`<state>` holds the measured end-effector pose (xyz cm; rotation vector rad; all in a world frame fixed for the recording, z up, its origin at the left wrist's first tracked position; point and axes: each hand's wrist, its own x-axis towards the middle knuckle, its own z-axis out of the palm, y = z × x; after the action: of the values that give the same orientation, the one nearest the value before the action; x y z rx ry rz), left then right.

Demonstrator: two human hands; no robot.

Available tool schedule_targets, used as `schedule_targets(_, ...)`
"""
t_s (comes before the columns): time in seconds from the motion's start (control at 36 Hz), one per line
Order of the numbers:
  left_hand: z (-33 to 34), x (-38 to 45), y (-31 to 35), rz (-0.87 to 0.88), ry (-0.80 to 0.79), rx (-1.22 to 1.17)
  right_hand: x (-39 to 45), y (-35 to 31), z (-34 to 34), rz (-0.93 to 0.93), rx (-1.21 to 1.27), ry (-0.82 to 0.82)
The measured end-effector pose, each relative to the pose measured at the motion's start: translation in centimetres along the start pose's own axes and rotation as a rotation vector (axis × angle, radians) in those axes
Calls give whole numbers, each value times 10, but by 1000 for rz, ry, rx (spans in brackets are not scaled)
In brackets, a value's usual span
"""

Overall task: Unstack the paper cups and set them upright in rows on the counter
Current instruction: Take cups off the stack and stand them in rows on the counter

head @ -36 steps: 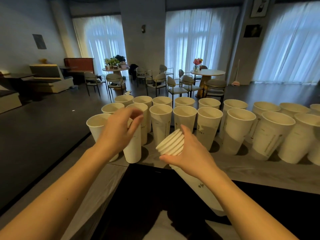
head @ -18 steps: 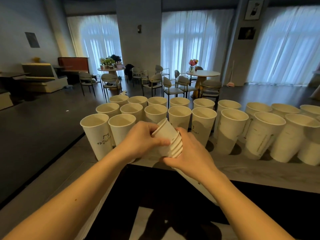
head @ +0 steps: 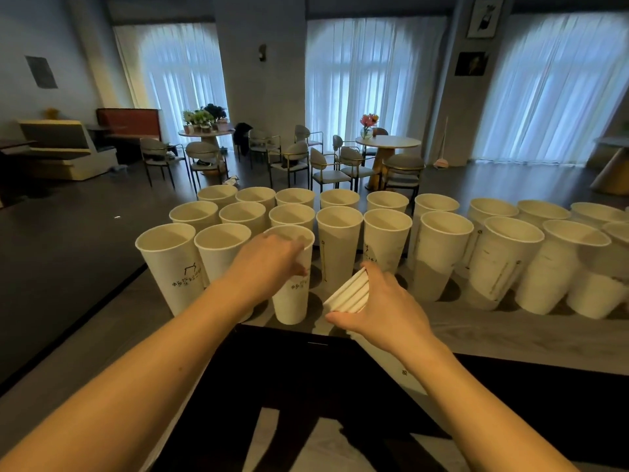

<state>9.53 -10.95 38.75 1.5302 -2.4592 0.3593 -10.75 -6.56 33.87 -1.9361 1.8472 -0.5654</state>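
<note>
Several tall white paper cups (head: 442, 250) stand upright in rows on the grey counter (head: 510, 335). My left hand (head: 269, 264) grips one upright cup (head: 294, 301) near its top, at the front of the rows, with its base on or just above the counter. My right hand (head: 384, 311) holds a tilted stack of nested cups (head: 349, 292), rims pointing up and to the left. The lower end of the stack is hidden under my right hand and wrist.
The counter's near edge (head: 306, 330) drops to a dark space below my arms. Beyond the cups lies a café room with round tables (head: 388, 143), chairs (head: 326, 168) and curtained windows. Bare counter shows in front of the cups on the right.
My left hand pulled one cup off the stack and brought it upright to the front row, right of the two front-left cups. The stack in my right hand tilted lower.
</note>
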Motion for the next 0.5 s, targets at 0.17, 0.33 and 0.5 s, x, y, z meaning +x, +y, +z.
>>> schedule_targets(0.17, 2, 3, -8, -25, -41, 13, 0, -4, -5, -15, 53, 5)
schedule_targets(0.33, -1, 4, -12, -39, -70, 17, 2, -7, -6, -24, 110, 14)
schedule_targets(0.5, -7, 1, -13, -53, 153, -102, 0, -5, -8, -34, 180, 23)
